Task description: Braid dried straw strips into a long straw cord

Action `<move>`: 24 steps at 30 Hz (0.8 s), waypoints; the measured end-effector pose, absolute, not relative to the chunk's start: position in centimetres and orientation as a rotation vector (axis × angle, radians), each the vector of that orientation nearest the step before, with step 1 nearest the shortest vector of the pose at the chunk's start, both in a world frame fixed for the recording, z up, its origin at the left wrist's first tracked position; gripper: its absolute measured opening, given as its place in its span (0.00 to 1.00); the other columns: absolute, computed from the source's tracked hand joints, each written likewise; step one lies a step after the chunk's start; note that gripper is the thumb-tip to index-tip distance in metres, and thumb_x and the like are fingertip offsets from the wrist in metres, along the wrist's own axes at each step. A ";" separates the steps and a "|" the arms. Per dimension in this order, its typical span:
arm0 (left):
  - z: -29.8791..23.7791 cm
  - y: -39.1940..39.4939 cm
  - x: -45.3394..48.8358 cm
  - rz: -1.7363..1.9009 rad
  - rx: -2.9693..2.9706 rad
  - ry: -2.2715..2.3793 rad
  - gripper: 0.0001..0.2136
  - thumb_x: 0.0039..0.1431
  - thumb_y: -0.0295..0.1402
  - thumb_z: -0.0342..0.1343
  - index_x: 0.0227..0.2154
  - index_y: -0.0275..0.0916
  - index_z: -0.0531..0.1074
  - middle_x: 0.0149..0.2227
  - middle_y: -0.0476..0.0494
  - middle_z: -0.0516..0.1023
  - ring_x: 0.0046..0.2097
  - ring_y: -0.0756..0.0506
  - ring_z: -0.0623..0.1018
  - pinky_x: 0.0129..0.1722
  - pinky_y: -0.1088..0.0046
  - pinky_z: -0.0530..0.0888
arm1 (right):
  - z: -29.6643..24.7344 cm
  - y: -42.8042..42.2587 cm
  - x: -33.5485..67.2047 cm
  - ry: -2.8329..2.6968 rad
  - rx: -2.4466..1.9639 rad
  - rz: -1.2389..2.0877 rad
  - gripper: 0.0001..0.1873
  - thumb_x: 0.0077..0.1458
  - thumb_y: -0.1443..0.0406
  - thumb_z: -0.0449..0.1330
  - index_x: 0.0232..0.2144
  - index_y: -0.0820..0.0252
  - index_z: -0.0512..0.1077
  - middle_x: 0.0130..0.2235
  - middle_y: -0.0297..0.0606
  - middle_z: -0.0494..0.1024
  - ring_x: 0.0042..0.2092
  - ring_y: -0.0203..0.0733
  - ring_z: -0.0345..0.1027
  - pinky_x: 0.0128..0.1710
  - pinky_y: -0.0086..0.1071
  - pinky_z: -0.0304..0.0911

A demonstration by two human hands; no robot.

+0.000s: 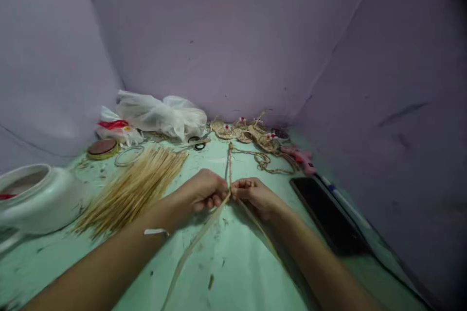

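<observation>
Room btwn strands, phone obstacle on R

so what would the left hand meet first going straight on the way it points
The thin cord right at the left hand, most likely, then the right hand just past it; depth there is hard to judge.

On your surface: straw bundle left of your cord, phone right, bag behind the bundle.
</observation>
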State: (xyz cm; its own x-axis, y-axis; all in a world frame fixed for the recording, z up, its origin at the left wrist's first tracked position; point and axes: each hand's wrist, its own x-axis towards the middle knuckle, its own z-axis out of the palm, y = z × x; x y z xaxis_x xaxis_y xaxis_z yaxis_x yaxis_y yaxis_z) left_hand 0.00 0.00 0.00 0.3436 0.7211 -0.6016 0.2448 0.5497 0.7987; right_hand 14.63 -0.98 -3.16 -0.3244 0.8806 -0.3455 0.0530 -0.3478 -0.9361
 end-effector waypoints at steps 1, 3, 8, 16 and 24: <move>-0.3 0.1 0.1 0.360 0.963 1.178 0.04 0.44 0.24 0.48 0.21 0.29 0.67 0.18 0.45 0.71 0.13 0.57 0.62 0.10 0.83 0.53 | -3.0 -1.0 14.7 -1.272 -1.271 1.757 0.08 0.32 0.65 0.59 0.16 0.65 0.65 0.16 0.32 0.68 0.18 0.27 0.54 0.19 0.23 0.46; -0.8 0.1 0.3 0.326 0.961 1.154 0.05 0.44 0.26 0.49 0.19 0.30 0.66 0.16 0.46 0.69 0.13 0.57 0.62 0.11 0.83 0.55 | -2.9 -0.9 14.7 -1.325 -1.266 1.749 0.07 0.33 0.66 0.58 0.16 0.65 0.65 0.16 0.31 0.67 0.18 0.27 0.53 0.19 0.23 0.47; -1.8 0.0 0.9 0.317 1.224 1.425 0.07 0.41 0.28 0.49 0.12 0.34 0.62 0.07 0.52 0.59 0.10 0.55 0.57 0.11 0.79 0.51 | -3.8 -0.5 14.5 -1.579 -1.425 1.444 0.04 0.35 0.68 0.57 0.17 0.65 0.67 0.17 0.31 0.67 0.19 0.27 0.52 0.20 0.23 0.47; -3.6 -0.1 1.4 0.549 1.438 1.419 0.06 0.36 0.26 0.47 0.10 0.35 0.61 0.08 0.55 0.55 0.12 0.57 0.53 0.14 0.79 0.47 | -1.4 -2.0 14.1 -2.050 -1.872 0.656 0.10 0.39 0.67 0.54 0.24 0.61 0.75 0.23 0.40 0.75 0.26 0.36 0.64 0.23 0.27 0.50; -2.8 -0.7 1.9 0.582 1.162 1.450 0.08 0.35 0.24 0.45 0.08 0.36 0.57 0.05 0.56 0.52 0.11 0.56 0.52 0.13 0.79 0.46 | 0.4 -4.5 11.5 -2.247 -2.066 0.330 0.11 0.43 0.67 0.53 0.27 0.63 0.75 0.29 0.49 0.76 0.30 0.45 0.69 0.27 0.30 0.54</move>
